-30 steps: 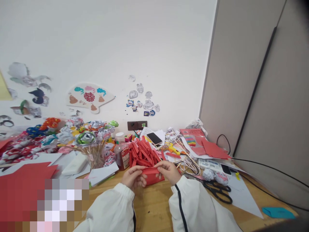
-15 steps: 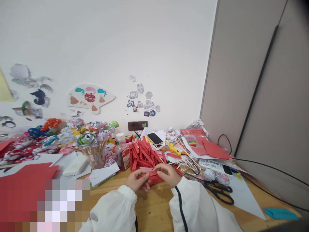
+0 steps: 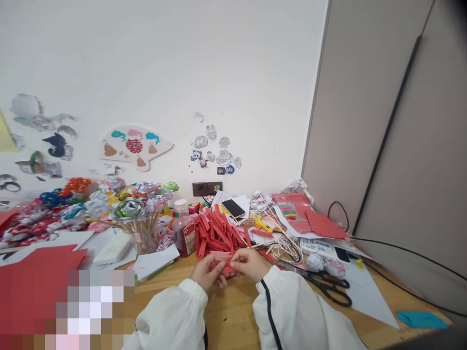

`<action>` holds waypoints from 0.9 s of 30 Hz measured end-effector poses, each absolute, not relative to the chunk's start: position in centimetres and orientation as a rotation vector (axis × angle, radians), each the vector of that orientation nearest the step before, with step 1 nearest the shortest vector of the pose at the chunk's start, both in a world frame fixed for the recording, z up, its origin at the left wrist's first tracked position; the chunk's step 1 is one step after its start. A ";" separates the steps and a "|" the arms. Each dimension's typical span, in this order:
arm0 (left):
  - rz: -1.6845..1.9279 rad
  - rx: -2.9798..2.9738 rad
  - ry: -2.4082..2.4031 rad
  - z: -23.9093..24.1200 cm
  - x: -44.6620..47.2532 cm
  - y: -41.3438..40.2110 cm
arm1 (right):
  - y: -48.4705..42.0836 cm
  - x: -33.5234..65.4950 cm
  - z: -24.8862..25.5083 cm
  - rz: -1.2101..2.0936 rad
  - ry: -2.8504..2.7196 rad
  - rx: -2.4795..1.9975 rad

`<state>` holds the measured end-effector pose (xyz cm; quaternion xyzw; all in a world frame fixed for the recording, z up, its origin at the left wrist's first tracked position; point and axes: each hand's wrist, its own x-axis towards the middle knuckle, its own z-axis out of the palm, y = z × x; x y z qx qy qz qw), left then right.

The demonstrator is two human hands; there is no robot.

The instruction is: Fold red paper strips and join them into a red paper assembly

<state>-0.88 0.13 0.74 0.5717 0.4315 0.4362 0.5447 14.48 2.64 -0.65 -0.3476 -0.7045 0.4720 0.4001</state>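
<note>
Both my hands meet low over the wooden table, in front of a heap of red paper strips [image 3: 215, 228]. A small red paper strip [image 3: 226, 267] stretches between my fingertips. My left hand [image 3: 207, 272] pinches its left end between thumb and forefinger, the other fingers curled beneath. On the right end, my right hand [image 3: 250, 265] is closed in a pinch as well. The fingers hide most of the strip, so its exact fold cannot be made out.
Black scissors [image 3: 330, 287] lie right of my right sleeve. A bottle [image 3: 185, 233] and a cup of paper flowers [image 3: 142, 236] stand to the left. Behind the heap are a phone [image 3: 233, 208] and a yellow glue gun [image 3: 261, 223]. Red sheets [image 3: 40, 262] cover the left side.
My right hand's fingers have shifted slightly and more red paper shows between the two hands. The view has moved a little; the left hand keeps its pinch.
</note>
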 end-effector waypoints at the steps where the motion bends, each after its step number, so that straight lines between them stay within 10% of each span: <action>1: 1.047 1.364 1.023 0.8 -0.9 0.1 | 2.7 14.6 -0.6 1.242 -1.774 -0.866; 27: 0.963 1.063 0.826 1.7 -1.8 0.4 | 2.3 15.0 0.2 1.266 -1.848 -0.723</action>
